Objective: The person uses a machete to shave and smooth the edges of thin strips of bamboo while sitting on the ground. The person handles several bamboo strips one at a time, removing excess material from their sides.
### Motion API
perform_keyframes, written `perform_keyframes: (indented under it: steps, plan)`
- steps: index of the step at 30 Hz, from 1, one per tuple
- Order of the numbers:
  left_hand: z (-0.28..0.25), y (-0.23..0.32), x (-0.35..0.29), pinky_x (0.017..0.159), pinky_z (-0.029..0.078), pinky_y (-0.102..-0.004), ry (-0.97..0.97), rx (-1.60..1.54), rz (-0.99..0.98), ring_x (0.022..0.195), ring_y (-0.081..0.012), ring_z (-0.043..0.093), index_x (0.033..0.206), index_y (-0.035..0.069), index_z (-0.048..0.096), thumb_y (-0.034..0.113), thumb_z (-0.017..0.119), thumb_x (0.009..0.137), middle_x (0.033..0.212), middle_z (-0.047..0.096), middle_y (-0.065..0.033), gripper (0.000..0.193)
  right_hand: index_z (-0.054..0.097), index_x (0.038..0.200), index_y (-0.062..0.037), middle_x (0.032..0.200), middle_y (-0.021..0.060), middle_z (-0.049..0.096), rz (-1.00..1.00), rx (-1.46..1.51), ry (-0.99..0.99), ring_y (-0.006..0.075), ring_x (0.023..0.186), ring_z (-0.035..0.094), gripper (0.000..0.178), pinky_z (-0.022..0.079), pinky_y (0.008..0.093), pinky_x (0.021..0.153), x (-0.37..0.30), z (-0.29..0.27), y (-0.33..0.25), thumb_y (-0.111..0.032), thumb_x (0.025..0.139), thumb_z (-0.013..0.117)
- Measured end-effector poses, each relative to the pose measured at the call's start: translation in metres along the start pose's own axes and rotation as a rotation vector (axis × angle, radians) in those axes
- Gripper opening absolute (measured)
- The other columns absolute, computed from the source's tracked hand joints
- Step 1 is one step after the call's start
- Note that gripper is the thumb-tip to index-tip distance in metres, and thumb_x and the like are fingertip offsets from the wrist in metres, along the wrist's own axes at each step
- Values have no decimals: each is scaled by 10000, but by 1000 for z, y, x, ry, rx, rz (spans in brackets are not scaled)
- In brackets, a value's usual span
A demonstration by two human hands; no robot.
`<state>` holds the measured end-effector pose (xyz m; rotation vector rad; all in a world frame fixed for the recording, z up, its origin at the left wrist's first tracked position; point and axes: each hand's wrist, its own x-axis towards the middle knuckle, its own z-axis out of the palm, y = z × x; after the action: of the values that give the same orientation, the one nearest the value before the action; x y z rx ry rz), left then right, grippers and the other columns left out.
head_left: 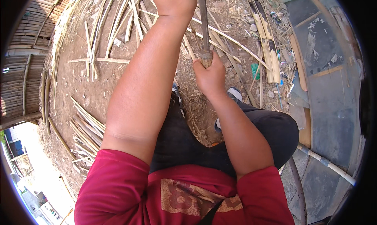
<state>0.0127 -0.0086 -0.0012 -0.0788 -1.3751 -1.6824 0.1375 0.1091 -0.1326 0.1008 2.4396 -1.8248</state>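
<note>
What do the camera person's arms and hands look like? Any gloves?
Short, plain red sleeves leave both forearms bare. The right hand wears no glove, watch or bracelet. The left hand looks bare too, but the picture's top edge cuts it off.

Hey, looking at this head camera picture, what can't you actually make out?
In the head view:
- Left hand: cut off by the upper edge; its fingers and anything they hold are unseen.
- Long tool: its far end is past that same edge.
- Crosswise pale stick: its right end is hidden behind the left forearm.
- Green scrap: too small to identify.
</note>
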Motion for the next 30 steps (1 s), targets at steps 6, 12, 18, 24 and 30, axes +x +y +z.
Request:
perform_keyframes:
  steps: [6,12,18,24,30]
  plan:
    - [-2,-1,1,541,264,-267,47,-189,-115,590,-83,323,857,158,433,628,357,1078,689,350,46,524,658,1111,20,928,242,724,64,-391,-108,400,900,716,351,550,468,832,3,2,40,-180,825,693]
    - [-7,-4,4,543,274,-275,60,-49,-36,593,-96,339,844,136,457,637,351,1075,676,364,31,562,644,1143,29,926,281,717,-52,-217,80,455,920,709,382,558,481,843,3,0,13,-173,825,710]
    - [-7,-4,4,536,276,-282,41,-85,-45,585,-99,348,822,131,452,643,341,1073,671,371,27,582,634,1172,63,1066,308,705,129,-410,-105,460,1020,693,457,539,496,891,1,-1,39,-218,824,726]
    - [-8,-1,3,535,280,-272,38,-68,-3,585,-90,361,818,139,452,660,365,1061,673,385,31,581,633,1147,54,1080,288,705,391,-363,113,451,1032,690,439,528,502,889,14,-7,88,-238,834,727]
    - [-5,-8,5,533,280,-260,45,-194,-100,583,-82,356,837,144,465,654,383,1060,676,386,38,562,622,1139,39,1035,287,710,-35,-40,152,455,1009,693,405,526,496,870,17,-8,9,-208,832,716]
